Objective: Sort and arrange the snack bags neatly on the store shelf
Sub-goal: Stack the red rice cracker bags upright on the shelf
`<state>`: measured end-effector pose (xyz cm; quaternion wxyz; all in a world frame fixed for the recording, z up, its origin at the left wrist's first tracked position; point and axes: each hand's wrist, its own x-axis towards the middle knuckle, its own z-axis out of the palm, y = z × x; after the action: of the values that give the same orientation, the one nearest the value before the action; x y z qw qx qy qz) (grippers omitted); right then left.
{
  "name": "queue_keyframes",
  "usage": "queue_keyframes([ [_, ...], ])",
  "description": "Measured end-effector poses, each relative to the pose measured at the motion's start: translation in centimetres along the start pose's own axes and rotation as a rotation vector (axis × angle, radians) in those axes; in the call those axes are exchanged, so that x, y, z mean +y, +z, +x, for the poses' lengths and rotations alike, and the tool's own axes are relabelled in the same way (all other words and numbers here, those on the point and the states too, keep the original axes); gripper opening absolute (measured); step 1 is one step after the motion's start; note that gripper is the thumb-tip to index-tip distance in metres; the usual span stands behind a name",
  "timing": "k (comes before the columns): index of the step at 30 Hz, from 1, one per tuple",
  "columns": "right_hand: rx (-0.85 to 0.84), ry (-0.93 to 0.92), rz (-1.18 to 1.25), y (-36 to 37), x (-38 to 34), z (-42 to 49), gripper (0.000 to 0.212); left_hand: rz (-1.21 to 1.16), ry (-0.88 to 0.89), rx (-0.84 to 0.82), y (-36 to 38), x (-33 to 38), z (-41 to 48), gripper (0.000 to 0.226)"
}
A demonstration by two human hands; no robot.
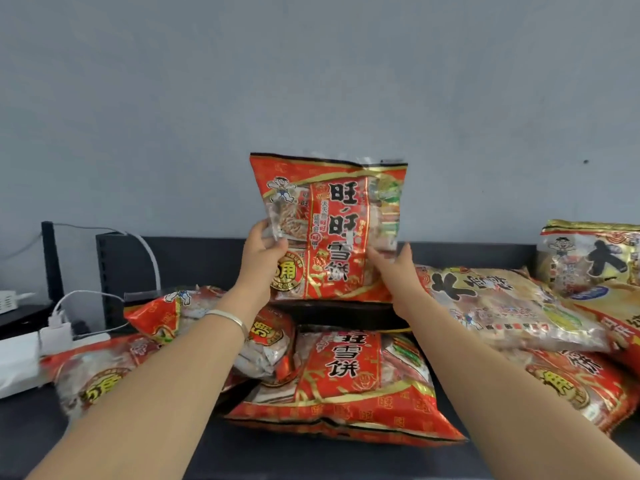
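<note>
A: Where is the bag now being handled?

B: The upright red bag (332, 226) is held above the heap, towards the back of the shelf (201, 261) and close in front of the grey wall (311, 81). Its long axis is vertical. The printed face is turned to the camera and the top seam is uppermost.

A: How is it gripped?

B: It is taken from both sides. Its left edge is pinched by the left hand (265, 251), with the thumb on the front and the fingers behind. Its lower right edge is pinched the same way by the right hand (393, 265). Both hands are closed on this one bag, and neither is free.

A: Which hand is nearer to it?

B: Neither can be called nearer. The bag lies between them, straight ahead of both forearms, and most of its height stands above the fingers.

A: What does the next move depend on?

B: It is judged to depend on the bag's lower edge and what lies under it. A dark band is seen just below that edge, and beneath it a flat red bag (346, 386) lies face up. Whether the held bag already rests on anything cannot be told. Bare shelf is seen behind and to the left of the left hand, so a shift down and to the left would probably be needed, with the axis kept vertical.

A: Is anything crowding it?

B: Gold bags (502, 306) are piled just beside the right hand, so little room is left on that side.
</note>
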<state>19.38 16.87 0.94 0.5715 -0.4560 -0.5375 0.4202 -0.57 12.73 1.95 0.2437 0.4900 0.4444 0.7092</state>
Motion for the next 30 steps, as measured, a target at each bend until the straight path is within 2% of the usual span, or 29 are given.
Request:
queue_keyframes([
  [2,-0.024,0.048,0.068,-0.1,0.8,1.3,0.041,0.042,-0.038,-0.049,0.0,-1.0,0.7,0.043],
  [3,-0.011,0.053,0.072,-0.1,1.3,2.0,0.037,0.089,-0.054,-0.071,0.1,-1.3,1.0,0.042],
  [5,0.051,0.031,0.004,-0.2,2.0,3.2,0.039,0.289,-0.082,-0.075,0.7,-2.2,1.9,0.044],
  [7,0.116,-0.024,-0.162,-0.4,2.2,4.1,0.039,0.614,-0.142,-0.03,1.8,-2.7,2.7,0.055],
  [8,0.132,-0.051,-0.251,-0.6,2.3,4.3,0.04,0.687,-0.191,0.014,2.5,-2.8,2.9,0.065],
  [11,0.126,-0.111,-0.361,-1.0,3.1,4.8,0.052,0.505,-0.342,0.028,4.1,-3.7,2.7,0.092],
  [14,0.143,-0.136,-0.331,-1.4,4.1,4.5,0.073,0.365,-0.423,-0.155,5.1,-5.4,1.7,0.101],
  [19,0.12,-0.045,-0.707,-3.1,4.7,4.4,0.054,0.435,-0.531,-0.288,6.0,-4.7,1.6,0.099],
  [22,0.087,-0.026,-0.859,-3.6,4.6,4.2,0.054,0.518,-0.53,-0.223,5.3,-5.2,2.0,0.094],
  [26,0.061,-0.028,-0.965,-3.5,5.0,4.2,0.055,0.716,-0.484,-0.159,5.6,-5.8,2.6,0.089],
  [30,0.01,0.028,-0.987,-3.1,5.3,4.6,0.057,0.833,-0.552,-0.176,6.2,-6.6,2.7,0.086],
])
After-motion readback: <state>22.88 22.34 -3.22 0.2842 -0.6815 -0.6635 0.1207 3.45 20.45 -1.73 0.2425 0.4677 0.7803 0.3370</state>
